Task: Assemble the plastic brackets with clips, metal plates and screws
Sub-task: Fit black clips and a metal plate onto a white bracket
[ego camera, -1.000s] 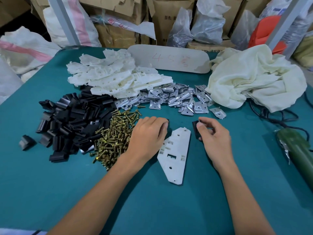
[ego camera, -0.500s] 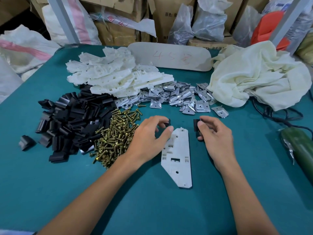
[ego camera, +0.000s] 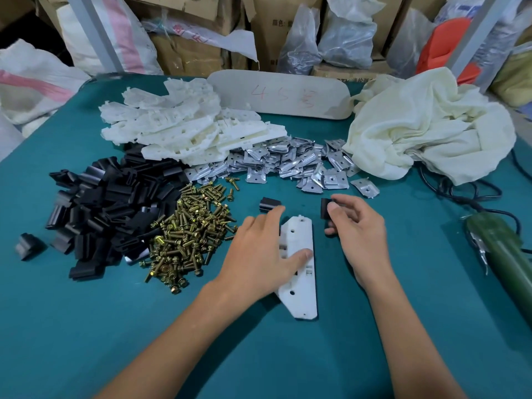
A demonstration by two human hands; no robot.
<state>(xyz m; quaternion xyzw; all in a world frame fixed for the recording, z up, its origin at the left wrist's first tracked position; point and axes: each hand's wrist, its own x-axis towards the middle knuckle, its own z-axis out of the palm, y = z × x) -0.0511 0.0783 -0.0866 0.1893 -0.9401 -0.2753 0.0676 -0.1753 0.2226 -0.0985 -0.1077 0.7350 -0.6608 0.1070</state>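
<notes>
Right hand (ego camera: 359,234): thumb and curled fingers pinch one black clip (ego camera: 326,208), held upright just above the table (ego camera: 86,326); wrist low, forearm coming in from the near edge.

Left hand (ego camera: 256,254): fingers nearly straight and flat, thumb pressing the middle of the white bracket (ego camera: 302,292), which lies flat between the two hands.

A second clip (ego camera: 269,204) lies loose just beyond the left fingertips. Screws (ego camera: 187,234) are heaped just outside the left hand; metal plates (ego camera: 288,162) lie beyond both hands.

Pale board (ego camera: 279,96) at the far side: red handwritten "45", then one character I cannot read.
</notes>
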